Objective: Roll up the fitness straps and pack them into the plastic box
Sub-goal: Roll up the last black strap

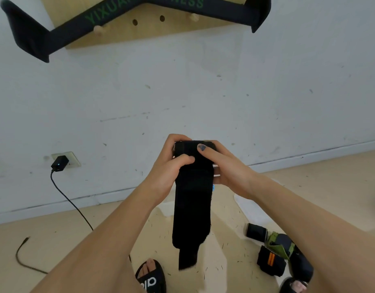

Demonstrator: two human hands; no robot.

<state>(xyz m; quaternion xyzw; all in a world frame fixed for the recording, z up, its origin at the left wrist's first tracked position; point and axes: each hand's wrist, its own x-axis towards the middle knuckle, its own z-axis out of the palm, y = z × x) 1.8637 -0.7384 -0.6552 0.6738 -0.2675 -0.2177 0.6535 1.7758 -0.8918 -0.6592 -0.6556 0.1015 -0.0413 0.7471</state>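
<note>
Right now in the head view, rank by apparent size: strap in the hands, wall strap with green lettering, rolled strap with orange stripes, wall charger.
1. Wall strap
2. Strap in the hands, though nearness inflates it
3. Orange-striped roll
4. Charger

Head-worn camera looks forward and down, close over hands; wall [203, 92] beyond.

Quick count from where I'm standing: one black strap [193, 199] between my two hands, left hand [171, 166] and right hand [222, 166]. One long black strap [123, 20] on the wooden pegboard [140, 37]. Three rolled straps [271, 248] on the floor by my right foot. One charger [59, 162], two slippers [151, 275].
</note>
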